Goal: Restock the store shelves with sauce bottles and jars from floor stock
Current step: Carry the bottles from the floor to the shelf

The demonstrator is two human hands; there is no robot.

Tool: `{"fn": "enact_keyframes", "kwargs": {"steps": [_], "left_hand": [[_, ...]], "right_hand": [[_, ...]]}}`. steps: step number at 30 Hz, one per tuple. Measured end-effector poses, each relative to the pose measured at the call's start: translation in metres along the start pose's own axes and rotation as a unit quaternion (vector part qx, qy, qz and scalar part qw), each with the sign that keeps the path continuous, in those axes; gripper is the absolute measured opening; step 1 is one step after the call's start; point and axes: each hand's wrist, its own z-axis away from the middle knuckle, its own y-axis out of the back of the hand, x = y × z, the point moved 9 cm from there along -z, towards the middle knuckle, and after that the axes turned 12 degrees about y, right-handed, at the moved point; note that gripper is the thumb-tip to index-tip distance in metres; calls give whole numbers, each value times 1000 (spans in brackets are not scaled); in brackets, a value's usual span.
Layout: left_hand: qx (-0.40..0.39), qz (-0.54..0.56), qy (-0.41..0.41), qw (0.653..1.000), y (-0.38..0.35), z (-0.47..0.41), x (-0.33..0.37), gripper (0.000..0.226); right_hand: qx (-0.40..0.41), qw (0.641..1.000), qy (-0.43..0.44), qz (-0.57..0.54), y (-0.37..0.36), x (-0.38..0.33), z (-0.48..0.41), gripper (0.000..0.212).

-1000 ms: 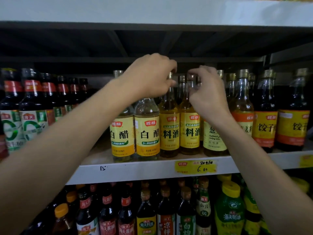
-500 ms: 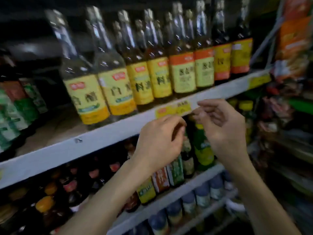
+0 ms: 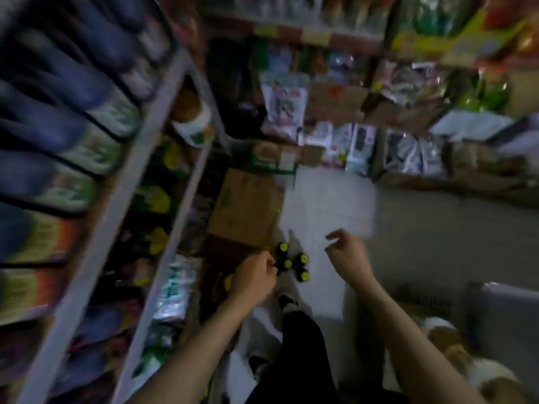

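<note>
- Dark, yellow-capped sauce bottles (image 3: 292, 263) stand clustered on the floor (image 3: 335, 205), beside a cardboard box (image 3: 245, 208).
- Left hand (image 3: 255, 277), fingers curled, shows just beside them; the blur hides any grip.
- Right hand (image 3: 348, 252) is empty, fingers loosely apart.

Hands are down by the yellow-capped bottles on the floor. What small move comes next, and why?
Probably close the left hand round the nearest bottle's neck. The bottles stand on the floor beside the box, caps up. That hand is right at them with its fingers curled, though blur hides whether it touches one. The right hand hovers apart, fingers loose, holding nothing.
</note>
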Motion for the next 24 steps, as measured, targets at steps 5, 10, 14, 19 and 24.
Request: {"fn": "enact_keyframes", "kwargs": {"steps": [5, 10, 14, 19, 24], "left_hand": [[-32, -165, 28, 985, -179, -138, -75, 43], [20, -367, -15, 930, -307, -254, -137, 62], [24, -308, -25, 951, -357, -318, -168, 66], [71, -277, -19, 958, -372, -344, -174, 42], [107, -252, -24, 962, -355, -328, -175, 44]], "right_hand": [[-164, 975, -87, 122, -160, 208, -43, 45], [-203, 952, -47, 224, -298, 335, -105, 66], [-144, 951, 11, 274, -351, 370, -139, 43], [-109, 936, 51, 330, -365, 383, -162, 30], [-91, 946, 64, 305, -342, 364, -148, 17]]}}
